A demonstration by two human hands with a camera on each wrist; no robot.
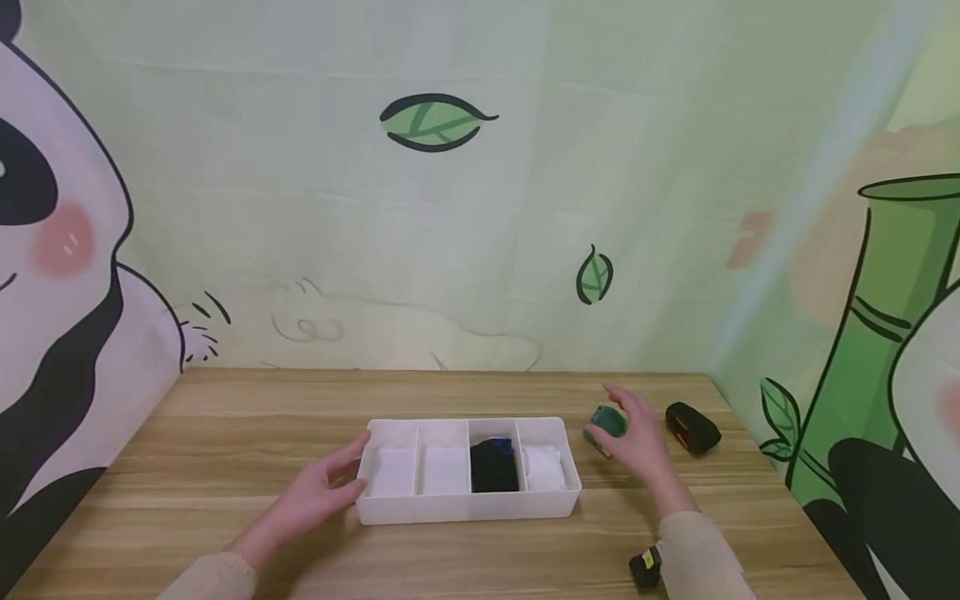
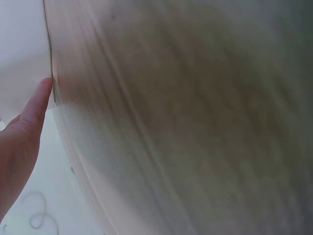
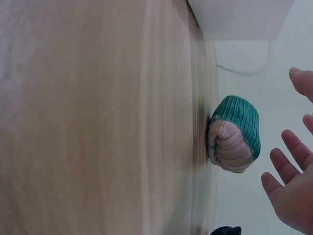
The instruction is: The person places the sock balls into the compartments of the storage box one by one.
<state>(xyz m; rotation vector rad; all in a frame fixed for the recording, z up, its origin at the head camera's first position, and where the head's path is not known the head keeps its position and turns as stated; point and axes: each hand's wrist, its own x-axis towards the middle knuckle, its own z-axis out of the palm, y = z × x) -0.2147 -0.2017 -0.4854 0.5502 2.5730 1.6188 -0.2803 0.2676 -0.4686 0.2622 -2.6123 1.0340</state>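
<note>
A white divided box [image 1: 472,507] stands on the table, holding a black folded bundle [image 1: 493,465] and, in its right-end compartment, a white bundle [image 1: 545,468]. My left hand [image 1: 311,493] rests with extended fingers at the box's left end; one finger [image 2: 36,105] lies along its wall in the left wrist view. Right of the box is a rolled sock [image 3: 234,134], ribbed green with a pale pinkish part. My right hand [image 1: 633,437] is over that green sock [image 1: 609,421] with thumb and fingers spread apart, and the right wrist view shows a gap between them.
A dark rolled bundle with orange trim [image 1: 693,428] lies right of my right hand. By the right sleeve is a small black device [image 1: 646,568] with a yellow mark. The wooden table [image 1: 262,433] meets a printed cloth backdrop [image 1: 300,208] behind.
</note>
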